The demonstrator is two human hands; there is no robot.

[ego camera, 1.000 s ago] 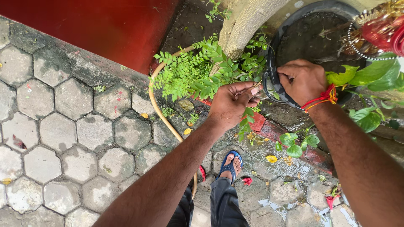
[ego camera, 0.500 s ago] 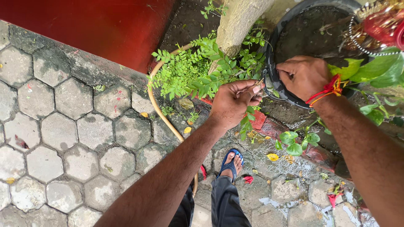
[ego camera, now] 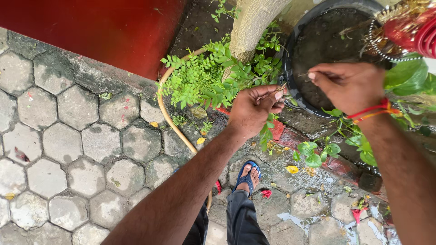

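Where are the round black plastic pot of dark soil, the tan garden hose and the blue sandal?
Round black plastic pot (ego camera: 288, 86), head view, on its left rim.
Tan garden hose (ego camera: 169, 119), head view, on its curved stretch over the paving.
Blue sandal (ego camera: 248, 178), head view, on its strap.

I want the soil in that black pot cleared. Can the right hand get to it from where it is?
Probably yes: the right hand hovers at the black pot rim, with open soil just beyond and nothing between.

Outdoor garden yard: hexagonal paving stones (ego camera: 63, 140), tree trunk (ego camera: 254, 25), potted soil (ego camera: 327, 45), leafy plants (ego camera: 204, 77).
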